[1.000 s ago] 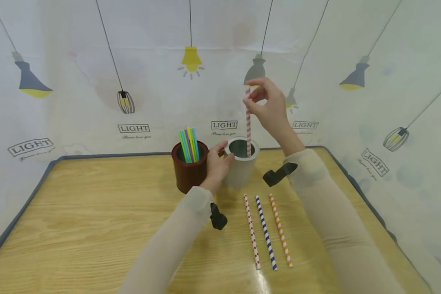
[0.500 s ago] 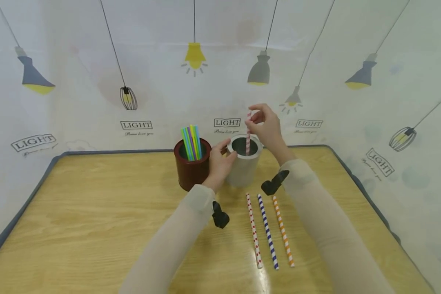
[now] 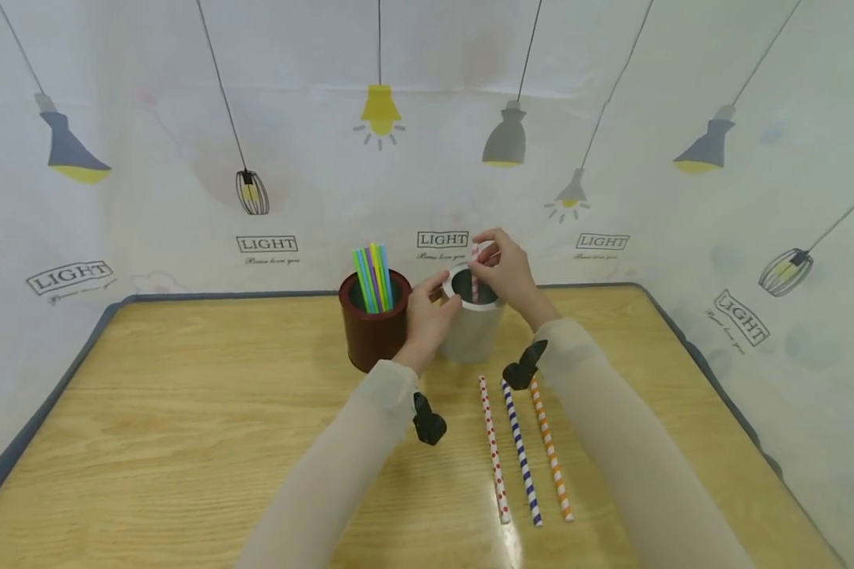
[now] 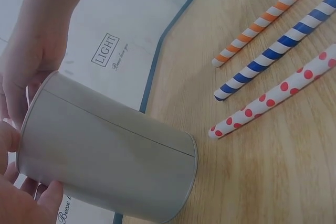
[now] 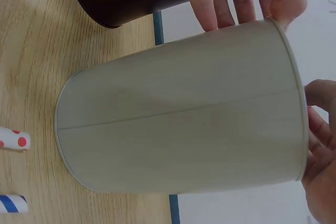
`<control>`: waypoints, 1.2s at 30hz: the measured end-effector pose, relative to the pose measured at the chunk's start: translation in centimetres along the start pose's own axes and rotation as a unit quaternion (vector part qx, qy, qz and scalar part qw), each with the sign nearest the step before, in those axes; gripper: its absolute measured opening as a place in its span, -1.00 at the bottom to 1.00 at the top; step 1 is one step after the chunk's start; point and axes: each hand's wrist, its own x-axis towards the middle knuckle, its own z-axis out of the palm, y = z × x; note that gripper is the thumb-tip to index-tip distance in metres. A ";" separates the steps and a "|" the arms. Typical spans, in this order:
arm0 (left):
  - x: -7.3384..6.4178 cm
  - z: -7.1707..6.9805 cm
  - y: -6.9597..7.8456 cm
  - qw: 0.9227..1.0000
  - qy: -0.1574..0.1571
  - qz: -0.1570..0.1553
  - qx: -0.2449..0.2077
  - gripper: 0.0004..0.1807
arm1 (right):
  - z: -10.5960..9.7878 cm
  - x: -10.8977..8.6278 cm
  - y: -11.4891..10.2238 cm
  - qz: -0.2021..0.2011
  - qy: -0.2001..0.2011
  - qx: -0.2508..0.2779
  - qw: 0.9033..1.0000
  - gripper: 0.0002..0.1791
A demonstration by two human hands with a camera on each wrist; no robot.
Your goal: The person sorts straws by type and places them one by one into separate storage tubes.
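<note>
Upright on the table stands a pale grey-white cup (image 3: pixel 471 336), with a dark inside. My left hand (image 3: pixel 427 318) holds it by the left side near the rim, thumb in front; its fingers also show against the wall in the right wrist view. Between thumb and fingers, my right hand (image 3: pixel 510 275) pinches the upper part of a pink-and-white striped paper straw (image 3: pixel 475 291). The straw's lower part is inside the cup, its bottom end hidden. In the left wrist view the cup wall (image 4: pixel 107 145) covers the straw.
Left of the pale cup, close by, stands a dark red cup (image 3: pixel 373 348) with several bright plastic straws (image 3: pixel 374 276). Three paper straws lie in front: red-dotted (image 3: pixel 494 454), blue-striped (image 3: pixel 523 458) and orange-striped (image 3: pixel 553 458). A printed curtain (image 3: pixel 313 158) borders the table (image 3: pixel 206 395).
My right hand has come down with the pink-striped straw, which has sunk deeper into the pale cup. My left hand has stayed on the cup's side.
</note>
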 end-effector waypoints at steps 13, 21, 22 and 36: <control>0.0 0.3 0.5 1.000 0.002 0.007 -0.025 -0.52 | -0.1 0.4 0.2 0.004 0.004 -0.023 1.000 -0.57; 0.0 0.2 0.4 1.000 0.005 0.006 -0.021 -0.51 | 0.0 0.7 0.2 0.027 -0.013 -0.020 0.999 -0.55; -0.1 0.2 0.3 1.000 0.005 0.007 -0.019 -0.51 | 0.0 0.7 0.2 0.030 -0.016 -0.017 0.999 -0.54; -0.3 0.1 -0.2 1.000 0.004 0.005 -0.026 -0.51 | -2.9 -0.3 0.1 0.058 -0.061 0.002 0.996 -0.59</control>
